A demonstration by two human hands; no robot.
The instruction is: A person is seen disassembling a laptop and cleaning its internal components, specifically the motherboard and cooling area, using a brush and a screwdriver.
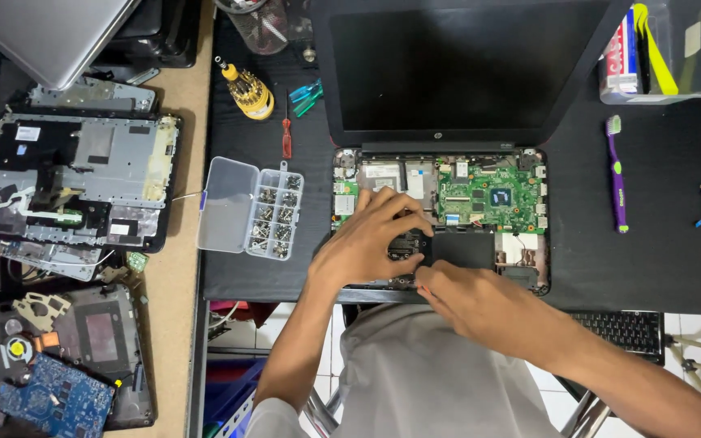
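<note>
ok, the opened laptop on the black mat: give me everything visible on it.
The opened laptop lies flat on the black mat, its dark screen off and tilted back. The keyboard deck is gone, so the base is exposed: a green circuit board with a dark square chip, silver shields on its left, a black panel below it and copper-coloured parts at the lower right. The left hand rests on the middle of the base, fingers spread over a small dark part; the right hand touches the front edge.
</note>
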